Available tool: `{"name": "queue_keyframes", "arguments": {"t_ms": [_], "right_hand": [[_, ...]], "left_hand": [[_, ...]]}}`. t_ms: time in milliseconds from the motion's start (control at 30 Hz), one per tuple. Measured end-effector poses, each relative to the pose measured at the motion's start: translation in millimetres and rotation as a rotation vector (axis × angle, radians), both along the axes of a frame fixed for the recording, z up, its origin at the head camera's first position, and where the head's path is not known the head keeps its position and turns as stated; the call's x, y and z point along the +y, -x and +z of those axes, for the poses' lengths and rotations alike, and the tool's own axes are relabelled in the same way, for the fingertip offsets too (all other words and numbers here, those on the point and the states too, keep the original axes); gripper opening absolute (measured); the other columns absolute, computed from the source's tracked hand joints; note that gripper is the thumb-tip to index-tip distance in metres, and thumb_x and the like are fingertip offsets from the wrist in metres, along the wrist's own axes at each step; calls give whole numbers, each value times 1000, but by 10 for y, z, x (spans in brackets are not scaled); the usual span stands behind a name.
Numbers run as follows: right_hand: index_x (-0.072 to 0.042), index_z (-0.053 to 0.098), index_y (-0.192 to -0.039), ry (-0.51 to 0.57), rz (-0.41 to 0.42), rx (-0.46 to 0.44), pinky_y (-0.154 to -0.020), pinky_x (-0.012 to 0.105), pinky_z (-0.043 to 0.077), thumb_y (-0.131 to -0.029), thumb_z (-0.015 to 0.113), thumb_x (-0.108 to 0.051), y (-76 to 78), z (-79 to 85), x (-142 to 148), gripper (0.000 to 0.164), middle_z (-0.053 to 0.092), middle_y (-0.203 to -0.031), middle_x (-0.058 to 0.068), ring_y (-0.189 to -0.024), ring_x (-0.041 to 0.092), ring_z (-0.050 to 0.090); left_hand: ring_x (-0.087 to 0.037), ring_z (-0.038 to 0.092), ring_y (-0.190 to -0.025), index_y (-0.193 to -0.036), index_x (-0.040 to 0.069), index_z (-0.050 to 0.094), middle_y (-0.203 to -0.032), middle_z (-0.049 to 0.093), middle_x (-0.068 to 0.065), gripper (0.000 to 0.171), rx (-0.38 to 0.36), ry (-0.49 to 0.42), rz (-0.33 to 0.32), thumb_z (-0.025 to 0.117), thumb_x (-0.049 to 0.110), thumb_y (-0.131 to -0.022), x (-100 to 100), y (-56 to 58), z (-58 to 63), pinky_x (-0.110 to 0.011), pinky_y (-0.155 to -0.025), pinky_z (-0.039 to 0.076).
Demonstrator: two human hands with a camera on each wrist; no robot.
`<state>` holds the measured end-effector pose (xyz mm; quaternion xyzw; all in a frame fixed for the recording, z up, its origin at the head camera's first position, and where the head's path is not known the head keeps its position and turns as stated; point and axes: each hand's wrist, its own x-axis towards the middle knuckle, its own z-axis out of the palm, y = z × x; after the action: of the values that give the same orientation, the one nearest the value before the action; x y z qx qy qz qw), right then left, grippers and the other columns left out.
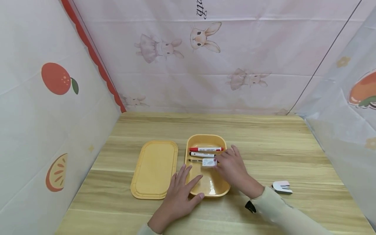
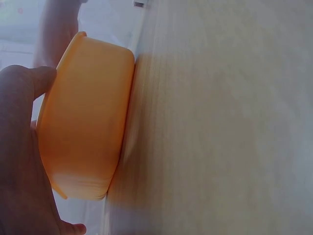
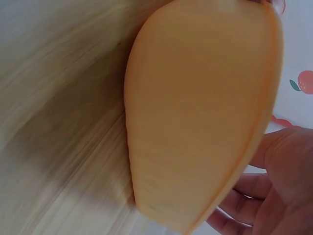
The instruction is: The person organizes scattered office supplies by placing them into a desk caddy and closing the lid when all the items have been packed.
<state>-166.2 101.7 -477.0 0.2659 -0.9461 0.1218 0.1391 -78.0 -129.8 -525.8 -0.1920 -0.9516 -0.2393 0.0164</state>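
A yellow plastic box (image 1: 212,182) sits uncovered on the table; its side wall fills much of both wrist views. Inside, a red-capped marker (image 1: 206,149), a black-capped marker (image 1: 202,154) and a slim dark pen (image 1: 195,160) lie crosswise. My right hand (image 1: 235,166) reaches over the right rim and pinches a small white box (image 1: 209,162) at its right end, over part of the pen. My left hand (image 1: 181,195) has its fingers spread along the near left rim, the thumb (image 2: 45,79) touching the box's edge.
A flat yellow lid (image 1: 155,169) lies left of the box. To the right is a small white and dark stapler (image 1: 282,187). A small black object (image 1: 250,206) shows beside the right sleeve. Printed cloth walls (image 1: 176,88) border the wooden table (image 1: 264,130) at the back and sides.
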Motion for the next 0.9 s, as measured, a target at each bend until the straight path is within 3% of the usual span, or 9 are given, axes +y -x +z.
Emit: {"name": "queue_keyframes", "arguments": {"t_ms": [600,900], "right_hand": [[-13,75,-91,-70,27,-55,-118,60,26,-82,83,-31,26,-166,-322,21,75,-95,4,-104,28,60],[-13,76,-94,-146,29,-71,-115,53,28,-85,80,-32,19,-215,-410,22,75,-99,3,-100,24,55]], "left_hand": [[-26,-4,-158,-152,42,41,-170,11,-1,59,-34,7,6,43,66,-98,-12,-2,-9,-64,-122,11],[-26,-4,-158,-152,43,40,-170,11,-2,58,-19,14,3,46,64,-98,-11,3,-21,-65,-121,13]]}}
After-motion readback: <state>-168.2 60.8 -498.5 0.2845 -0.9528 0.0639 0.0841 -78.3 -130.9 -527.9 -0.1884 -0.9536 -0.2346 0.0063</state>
